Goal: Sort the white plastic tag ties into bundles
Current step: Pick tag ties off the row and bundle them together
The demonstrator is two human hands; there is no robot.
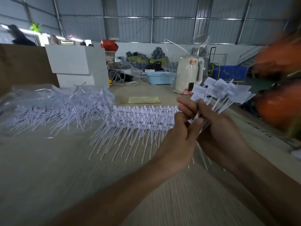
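Head view, both of my hands raised over the table [48, 168]. My right hand [216, 128] has its fingers curled round a bunch of white tag ties [218, 93], flag ends fanned up and to the right, thin tails running down past the palm. My left hand [177, 142] meets the same bunch from the left, its thumb and fingers curled and pinching the stems just beside the right hand's fingers. On the table directly left of the hands lies a stacked row of ties [138, 118], heads aligned, tails pointing toward me. Farther left, a loose heap of ties [53, 110] lies partly in clear plastic bags [32, 93]. Behind: a yellow paper slip [144, 100], a cream kettle [189, 74], a blue basket [160, 77] and two stacked white boxes [76, 62]. The orange shapes [276, 79] at the right edge are too blurred to identify.
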